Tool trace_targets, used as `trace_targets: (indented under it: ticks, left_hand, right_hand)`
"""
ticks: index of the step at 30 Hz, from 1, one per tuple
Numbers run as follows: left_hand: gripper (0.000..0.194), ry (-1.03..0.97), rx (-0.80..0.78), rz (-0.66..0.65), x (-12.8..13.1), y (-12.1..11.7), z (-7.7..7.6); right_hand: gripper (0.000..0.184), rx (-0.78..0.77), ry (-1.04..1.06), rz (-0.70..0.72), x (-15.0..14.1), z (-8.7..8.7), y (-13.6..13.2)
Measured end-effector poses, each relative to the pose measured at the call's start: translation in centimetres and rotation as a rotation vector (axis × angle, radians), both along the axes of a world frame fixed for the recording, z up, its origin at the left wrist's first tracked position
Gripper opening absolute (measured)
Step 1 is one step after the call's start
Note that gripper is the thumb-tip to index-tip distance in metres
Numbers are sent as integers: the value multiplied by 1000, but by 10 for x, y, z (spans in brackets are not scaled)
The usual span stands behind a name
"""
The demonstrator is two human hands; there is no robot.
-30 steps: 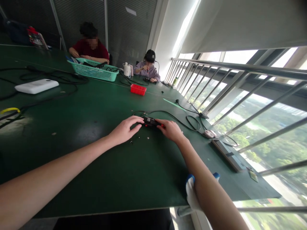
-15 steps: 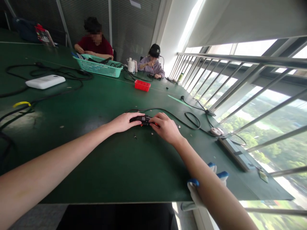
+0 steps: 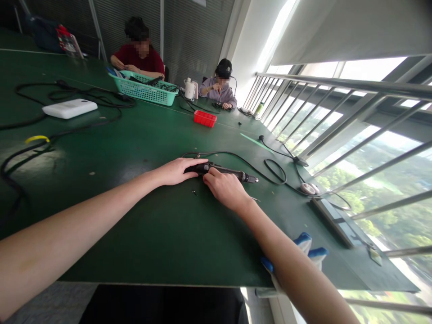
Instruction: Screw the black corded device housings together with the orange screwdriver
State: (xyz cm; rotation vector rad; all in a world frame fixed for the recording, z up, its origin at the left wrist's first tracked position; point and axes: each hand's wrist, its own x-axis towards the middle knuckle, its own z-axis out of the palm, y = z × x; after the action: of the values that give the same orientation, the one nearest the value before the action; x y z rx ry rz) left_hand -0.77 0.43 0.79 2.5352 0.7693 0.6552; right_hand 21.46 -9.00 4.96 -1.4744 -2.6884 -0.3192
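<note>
A black electric screwdriver (image 3: 232, 171) lies on the green table with its metal tip pointing right. My left hand (image 3: 177, 171) is closed around its rear end, thumb on the near side and fingers on the far side. Against the middle of its body rests my right hand (image 3: 224, 186), fingers curled and their tips partly hidden. A black cord (image 3: 232, 155) runs behind the tool and off to the right. One tiny dark piece, perhaps a screw (image 3: 194, 192), lies just in front of my hands. A thin light rod (image 3: 255, 199) shows beside my right wrist.
A red bin (image 3: 205, 119) and a teal basket (image 3: 148, 93) holding dark items stand farther back. White-and-blue gloves (image 3: 303, 243) lie under my right forearm. A white box (image 3: 70, 109) and black cables are on the left. Two people sit across the table; a metal railing (image 3: 337, 85) runs along the right.
My right hand has shifted left and nearer along the screwdriver, uncovering its front end and tip. The red bit beneath my right fingers is out of sight. My left hand keeps its place.
</note>
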Motion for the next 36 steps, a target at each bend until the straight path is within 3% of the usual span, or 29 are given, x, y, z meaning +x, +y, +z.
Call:
trace_targets:
  ticks: [6,10,18,26,32,34,36]
  left_hand:
    - [56,36,59,77,2,-8,-1]
    - [51,45,33,127,5,-15,3]
    - [49,28,39,138,6,-17,5]
    - [50,18,31,146,6,-16,3]
    - [47,18,33,158,6,-17,5]
    - [45,14,30,145,6,-17,5]
    - [44,4,26,138,6,-18,6]
  right_hand:
    - [21,49,314,-123,25,3,4]
    - [20,33,446,-59,33,1,9]
    - [19,90,410,-142,17,-2,5]
    - [17,138,312,-160,24,3,0]
    - [24,-72,448,34,13,3,-5]
    - [34,-165,488,46,5,-1,-9]
    - [31,-236,518,43,-4,-4,-12]
